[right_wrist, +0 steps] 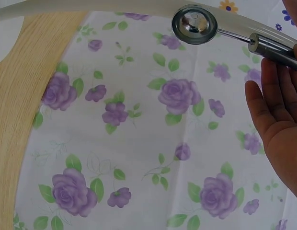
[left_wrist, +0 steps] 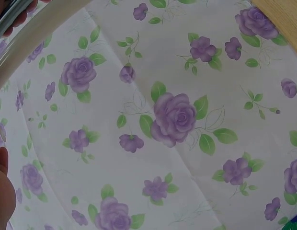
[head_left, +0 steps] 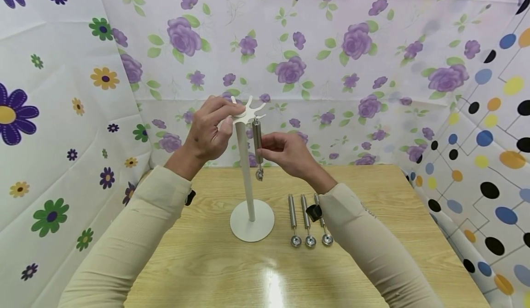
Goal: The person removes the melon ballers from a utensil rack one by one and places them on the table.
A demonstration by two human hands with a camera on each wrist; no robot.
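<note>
A white stand (head_left: pixel 245 174) with a round base and a crown of curved hooks stands upright on the table. My left hand (head_left: pixel 209 131) holds its top, fingers over the hooks. From a hook on the right hangs a metal melon baller (head_left: pixel 257 140), bowl downward. My right hand (head_left: pixel 290 154) pinches its handle between thumb and fingers. The right wrist view shows the small round bowl (right_wrist: pixel 194 24) close to the pole, and the right hand's fingers (right_wrist: pixel 278 88) against the handle. Only part of the left hand (left_wrist: pixel 4 191) appears in the left wrist view.
Three more metal scoops (head_left: pixel 307 220) lie side by side on the wooden table (head_left: pixel 207 262), right of the stand's base; the right sleeve partly covers one. Flowered cloth (head_left: pixel 290 69) hangs behind, and a dotted cloth (head_left: pixel 492 161) borders the right side.
</note>
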